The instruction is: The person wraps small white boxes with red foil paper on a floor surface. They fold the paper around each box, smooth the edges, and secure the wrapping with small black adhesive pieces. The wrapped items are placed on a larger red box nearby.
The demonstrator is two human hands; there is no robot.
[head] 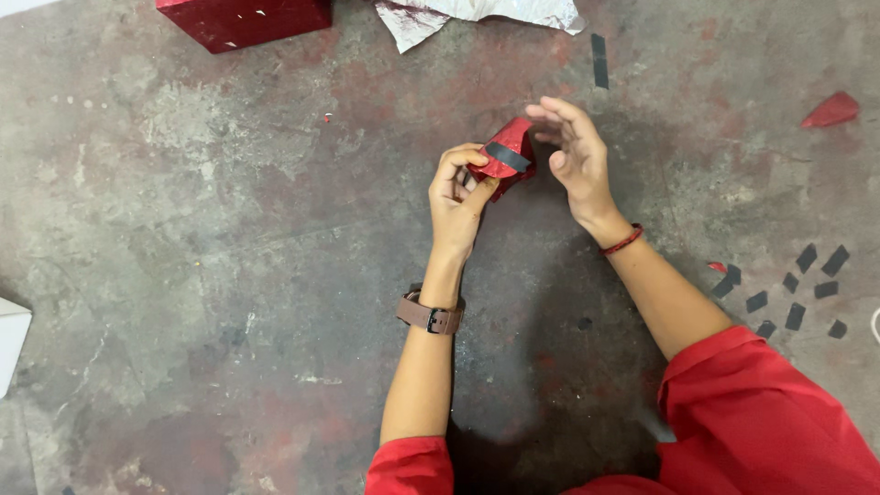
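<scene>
My left hand (458, 188) grips a small object wrapped in glittery red paper (507, 156) with a strip of black tape across it. It is held above the stained concrete floor (229, 238). My right hand (573, 151) is just right of the object, fingers spread, fingertips close to its top edge; I cannot tell if they touch it. A brown strap watch sits on my left wrist and a red band on my right. Both arms wear red sleeves.
A red wrapped box (243, 18) lies at the top left, crumpled red and silver paper (477, 14) beside it. Several cut black tape pieces (793, 293) lie at the right. One long black strip (599, 60) and a red paper scrap (832, 110) lie further up.
</scene>
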